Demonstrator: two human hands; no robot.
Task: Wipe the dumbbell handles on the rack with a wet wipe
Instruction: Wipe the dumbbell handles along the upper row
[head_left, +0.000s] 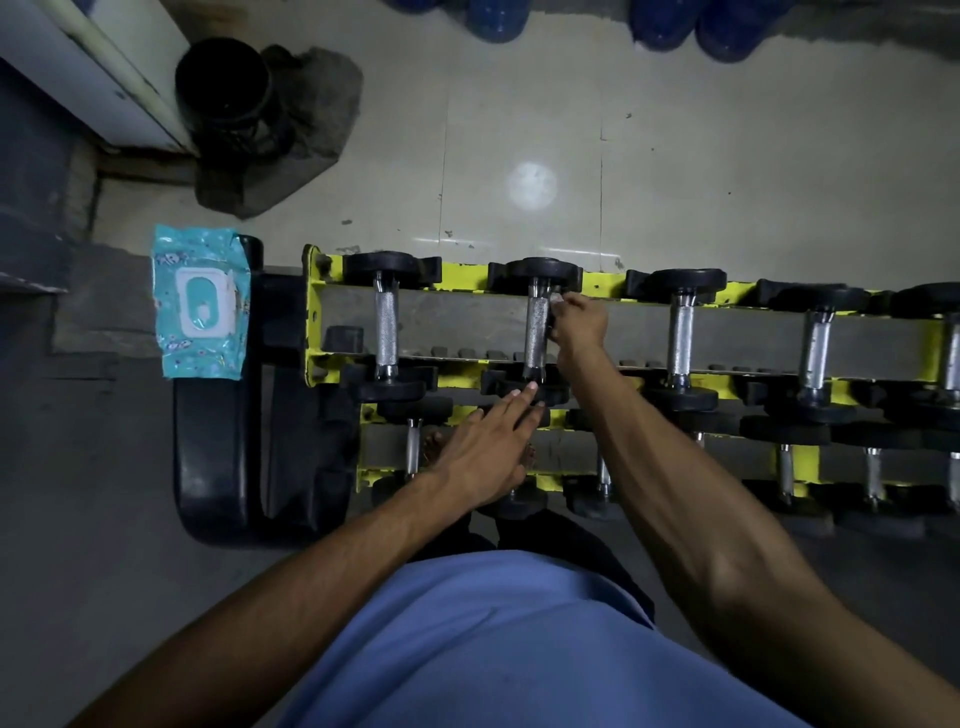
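My right hand (579, 325) pinches a white wet wipe (556, 299) against the far end of a knurled steel dumbbell handle (536, 332), second from the left on the top tier of the yellow rack (311, 322), at 12 o'clock; my left hand (488, 452) lies flat, fingers straight, tips on its near black plate (506, 387); a teal wipe pack (200, 301) sits at 9 o'clock; pale tiled floor (519, 130) lies beyond, with a black bucket (223, 88) at 11.

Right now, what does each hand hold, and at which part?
The right hand holds a wipe on the far end of the second handle from the left. The left hand holds nothing; its straight fingers touch that dumbbell's near weight.
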